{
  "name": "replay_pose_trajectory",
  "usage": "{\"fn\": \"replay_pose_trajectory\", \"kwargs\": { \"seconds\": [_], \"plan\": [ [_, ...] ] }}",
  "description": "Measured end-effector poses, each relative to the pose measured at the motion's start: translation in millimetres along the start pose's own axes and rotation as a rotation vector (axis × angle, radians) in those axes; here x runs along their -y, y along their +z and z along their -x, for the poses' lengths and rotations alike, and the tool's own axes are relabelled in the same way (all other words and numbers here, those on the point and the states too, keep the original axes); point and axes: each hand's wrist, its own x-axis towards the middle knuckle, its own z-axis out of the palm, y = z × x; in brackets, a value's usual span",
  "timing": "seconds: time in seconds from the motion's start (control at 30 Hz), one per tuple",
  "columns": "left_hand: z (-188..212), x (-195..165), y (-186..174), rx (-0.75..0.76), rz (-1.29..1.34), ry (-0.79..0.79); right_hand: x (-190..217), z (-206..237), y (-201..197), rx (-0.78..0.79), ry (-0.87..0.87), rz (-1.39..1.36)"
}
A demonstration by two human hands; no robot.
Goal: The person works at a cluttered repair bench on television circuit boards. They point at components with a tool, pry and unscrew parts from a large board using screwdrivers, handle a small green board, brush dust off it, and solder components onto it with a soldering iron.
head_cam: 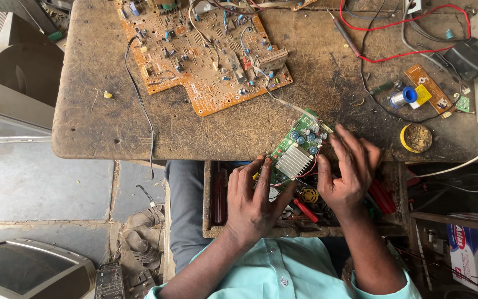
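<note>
Holding green circuit board (296, 150) between left hand (253, 200), right hand (347, 171)

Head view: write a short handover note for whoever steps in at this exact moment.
Left hand: grips the lower left edge of the small green circuit board, fingers curled over it.
Right hand: holds the board's right edge, fingertips near its blue capacitors.
The board, with a silver heatsink, is held at the workbench front edge, above an open drawer of tools. A grey cable runs from it to the large orange circuit board farther back.
Done: green board lifted in both hands.
Left: cannot tell from this picture.
</note>
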Motion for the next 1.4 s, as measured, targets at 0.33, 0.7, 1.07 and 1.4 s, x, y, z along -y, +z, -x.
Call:
{"fn": "replay_pose_trajectory", "kwargs": {
  "seconds": [0.33,0.7,1.07,1.4],
  "plan": [
    [-1.5,1.4,-5.2,0.025,0.094,-0.048,13.2,-9.2,-12.4,-0.029,0.032,-0.174],
    [-0.3,14.4,2.5,-0.062,-0.06,-0.068,26.0,-24.3,-1.8,-0.016,0.382,-1.071],
    [-11.7,35.9,11.4,-0.194,-0.074,0.099,29.0,-52.1,17.6,0.007,0.389,-1.163],
    [-8.1,39.7,13.3,-0.184,-0.032,0.111,25.4,-51.9,25.3,0.013,0.374,-1.179]
  ]
}}
